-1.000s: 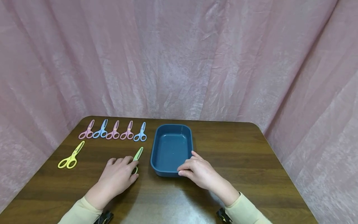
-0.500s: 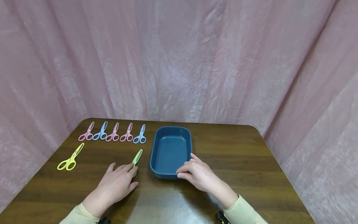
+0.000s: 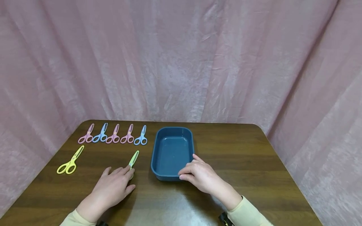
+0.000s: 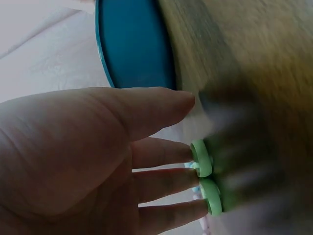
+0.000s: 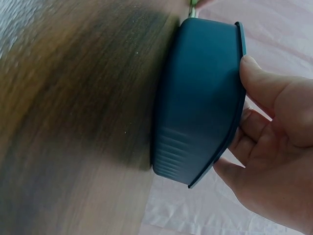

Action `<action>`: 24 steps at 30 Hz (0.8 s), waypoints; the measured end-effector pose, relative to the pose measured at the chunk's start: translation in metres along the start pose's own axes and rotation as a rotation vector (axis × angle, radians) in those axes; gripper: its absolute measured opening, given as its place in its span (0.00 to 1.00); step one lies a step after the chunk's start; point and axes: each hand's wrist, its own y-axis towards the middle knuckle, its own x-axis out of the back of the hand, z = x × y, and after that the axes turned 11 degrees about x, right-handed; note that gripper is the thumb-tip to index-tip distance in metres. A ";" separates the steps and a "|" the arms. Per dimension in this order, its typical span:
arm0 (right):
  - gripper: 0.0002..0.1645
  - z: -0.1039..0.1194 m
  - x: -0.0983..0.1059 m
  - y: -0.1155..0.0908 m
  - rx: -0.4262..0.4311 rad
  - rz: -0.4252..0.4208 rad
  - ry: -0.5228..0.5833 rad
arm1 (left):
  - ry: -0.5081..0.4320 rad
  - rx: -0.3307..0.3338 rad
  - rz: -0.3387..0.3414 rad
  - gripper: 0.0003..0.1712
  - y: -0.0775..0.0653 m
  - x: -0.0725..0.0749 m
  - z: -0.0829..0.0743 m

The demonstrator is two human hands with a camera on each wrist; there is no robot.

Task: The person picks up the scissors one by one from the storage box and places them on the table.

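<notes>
My left hand (image 3: 111, 187) lies over a pair of light green scissors (image 3: 134, 158) flat on the table. Its fairly straight fingers touch the green handle loops (image 4: 202, 157) from above, and the thumb stays apart from them. The blades point away from me; the handles are mostly hidden under the fingers in the head view. With my right hand (image 3: 201, 175) I pinch the rim of a dark blue tray (image 3: 162, 178) at its near right corner, thumb outside and fingertips over the edge. The tray sits flat, to the right of the green scissors.
Yellow scissors (image 3: 70, 163) lie left of my left hand. Along the far left edge runs a row of pink scissors (image 3: 128, 135) and blue scissors (image 3: 140, 136). Pink curtains (image 3: 181, 62) hang behind the brown wooden table (image 3: 240, 150).
My left hand has slid a little to the left, and the green scissors have moved with it, farther from the tray. The right hand keeps its hold on the tray's corner.
</notes>
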 end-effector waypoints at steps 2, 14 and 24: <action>0.06 0.000 0.000 0.000 0.003 -0.002 -0.002 | -0.001 0.003 -0.001 0.34 -0.001 0.000 0.003; 0.06 -0.004 -0.003 0.000 0.003 -0.007 -0.006 | -0.021 0.064 0.037 0.32 0.007 0.003 0.024; 0.06 -0.002 -0.001 -0.001 0.017 -0.009 0.004 | -0.043 0.121 0.063 0.33 0.011 0.000 0.045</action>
